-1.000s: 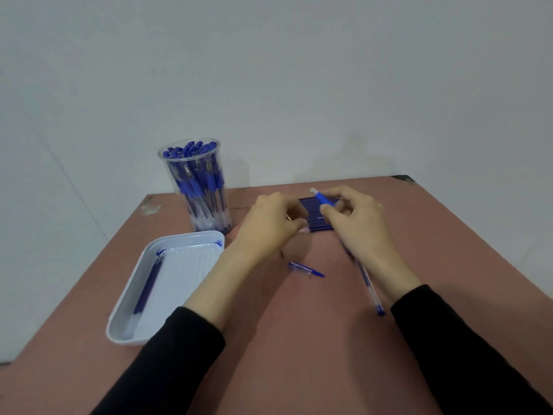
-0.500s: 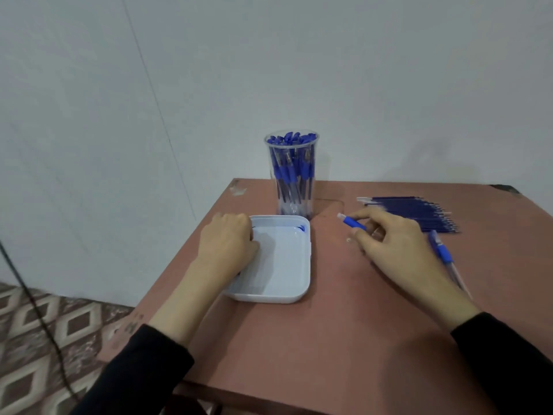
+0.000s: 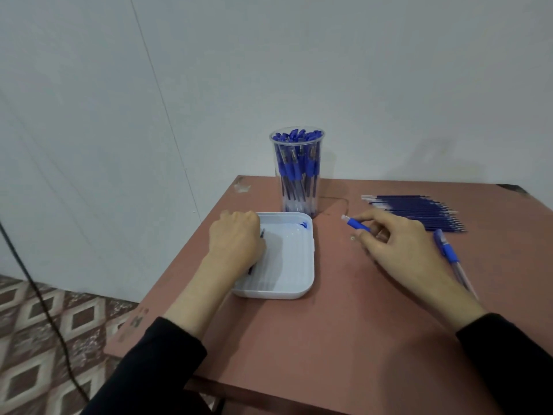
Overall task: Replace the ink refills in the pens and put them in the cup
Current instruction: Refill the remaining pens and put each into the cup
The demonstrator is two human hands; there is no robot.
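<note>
Bench (image 3: 344, 324), reddish-brown, is carrying every item listed. Cup (image 3: 299, 205), clear plastic, is standing upright near the far edge, packed with blue pens (image 3: 296, 163). Tray (image 3: 287, 265), white, is sitting just in front of the cup, with a blue smear (image 3: 303, 225) showing in its far right corner. Left hand (image 3: 236, 244) is lying over the tray's left side, knuckles up and fingers curled down over a thin dark refill (image 3: 262, 234); whether it is gripping that refill cannot be told. Right hand (image 3: 398, 247) is staying low over the bench, right of the tray, pinching a short blue pen piece (image 3: 357, 224) whose white tip is pointing left. Loose pen (image 3: 448, 253) is lying on the bench just right of that hand. Spare refills (image 3: 419, 212) are lying side by side in a row beyond it.
</note>
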